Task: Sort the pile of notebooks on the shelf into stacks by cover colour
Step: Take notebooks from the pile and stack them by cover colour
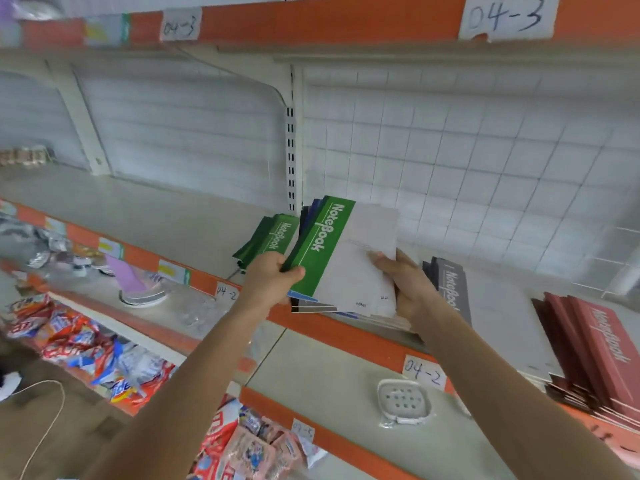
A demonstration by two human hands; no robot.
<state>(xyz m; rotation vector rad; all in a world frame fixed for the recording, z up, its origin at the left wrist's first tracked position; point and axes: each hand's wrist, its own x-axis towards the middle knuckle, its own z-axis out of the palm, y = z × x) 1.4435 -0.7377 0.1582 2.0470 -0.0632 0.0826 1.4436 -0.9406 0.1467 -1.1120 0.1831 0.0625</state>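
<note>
Both bare forearms reach up from the lower edge toward a pale grey metal shelf (156, 216) with an orange front lip. Between the hands is a fanned bundle of notebooks (313, 304), held at the shelf's front edge; I cannot tell whether its underside touches the board. Uppermost in it is a white-covered notebook with a green spine band (346, 258) printed "NoteBook"; blue and dark covers poke out beneath it.

The left hand (273, 275) grips the bundle's green side, fingers curled under and thumb pressed across the band. The right hand (408, 282) holds the opposite side, thumb flat on the white cover and fingers hidden below.

Just behind the left hand a stack of green-banded notebooks (270, 237) lies on the shelf. Just beside the right hand lies a stack of grey-banded notebooks (450, 282), and further right, touching or nearly touching it, a stack of dark red-banded notebooks (602, 344). A white wire grid panel (485, 150) backs the shelf.

A handwritten paper label (424, 372) reading "04-2" sticks to the orange lip. On the shelf below, a white perforated plastic soap dish (403, 403) sits sealed in a clear wrapper. To the left a shallow round dish (142, 296) holds a lilac flat piece, too blurred to identify. Red, white and blue foil packets (86, 344) are heaped lower left.
</note>
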